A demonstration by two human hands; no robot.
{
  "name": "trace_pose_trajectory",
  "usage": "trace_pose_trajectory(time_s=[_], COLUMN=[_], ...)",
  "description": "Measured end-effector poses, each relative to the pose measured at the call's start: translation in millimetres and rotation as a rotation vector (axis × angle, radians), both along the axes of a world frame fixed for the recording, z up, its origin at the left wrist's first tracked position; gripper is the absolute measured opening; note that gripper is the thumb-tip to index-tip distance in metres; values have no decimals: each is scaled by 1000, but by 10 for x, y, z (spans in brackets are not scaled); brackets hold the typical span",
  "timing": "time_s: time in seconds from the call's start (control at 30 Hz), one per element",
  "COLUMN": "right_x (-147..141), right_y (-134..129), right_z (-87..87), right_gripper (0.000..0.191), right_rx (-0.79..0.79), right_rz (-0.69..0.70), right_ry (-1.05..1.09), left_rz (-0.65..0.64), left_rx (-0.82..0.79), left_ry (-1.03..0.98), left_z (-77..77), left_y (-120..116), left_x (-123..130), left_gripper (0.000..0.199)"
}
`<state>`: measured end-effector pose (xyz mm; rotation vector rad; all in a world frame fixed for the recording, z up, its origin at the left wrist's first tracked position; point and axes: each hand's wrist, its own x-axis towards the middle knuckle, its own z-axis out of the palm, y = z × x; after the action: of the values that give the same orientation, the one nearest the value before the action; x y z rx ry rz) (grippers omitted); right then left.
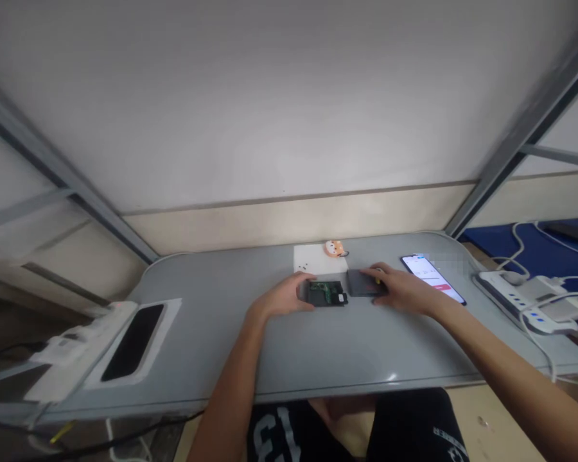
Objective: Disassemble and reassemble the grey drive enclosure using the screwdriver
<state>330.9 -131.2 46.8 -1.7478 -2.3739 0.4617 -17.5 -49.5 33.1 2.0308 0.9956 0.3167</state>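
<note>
A dark open device with a green circuit board (325, 293) lies on the grey table. My left hand (288, 294) grips its left end between thumb and fingers. Just to the right, my right hand (399, 289) holds a flat dark cover (361, 283) by its right side, fingers on top and thumb at the near edge. A narrow gap separates the two pieces. Behind them lies a white paper (308, 256) with several tiny dark bits on it, and an orange and white animal-face trinket (334, 248) rests at its right edge.
A lit phone (432, 278) lies right of my right hand. Power strips with white plugs and cables sit at the right (530, 301) and left (77, 359) ends of the table (341, 353). A dark phone (133, 341) lies on white paper at the left.
</note>
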Motion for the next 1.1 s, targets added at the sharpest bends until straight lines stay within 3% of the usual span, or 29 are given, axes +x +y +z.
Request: trace_pose_trajectory(time_s=[0.27, 0.5, 0.67, 0.87, 0.93, 1.0, 1.1], right_x=[-77, -330, -481, -634, -667, -691, -710], right_y=[79, 16, 35, 100, 180, 322, 592], right_z=[181, -13, -126, 20, 111, 158, 81], right_gripper=[47, 57, 52, 52, 41, 35, 54], right_rx=[-56, 19, 81, 71, 178, 347, 473], right_rz=[56, 103, 159, 152, 22, -222, -471], right_ry=[115, 56, 134, 378, 616, 912, 1329], left_rz=[41, 48, 27, 24, -15, -32, -30], left_rx=[21, 137, 144, 173, 196, 210, 250], left_ry=[-13, 3, 0, -14, -20, 7, 60], left_z=[-1, 0, -57, -76, -72, -70, -83], left_y=[-33, -86, -92, -94, -113, -136, -159], left_x=[108, 232, 283, 264, 281, 313, 361], left_gripper=[74, 73, 84, 87, 82, 77, 70])
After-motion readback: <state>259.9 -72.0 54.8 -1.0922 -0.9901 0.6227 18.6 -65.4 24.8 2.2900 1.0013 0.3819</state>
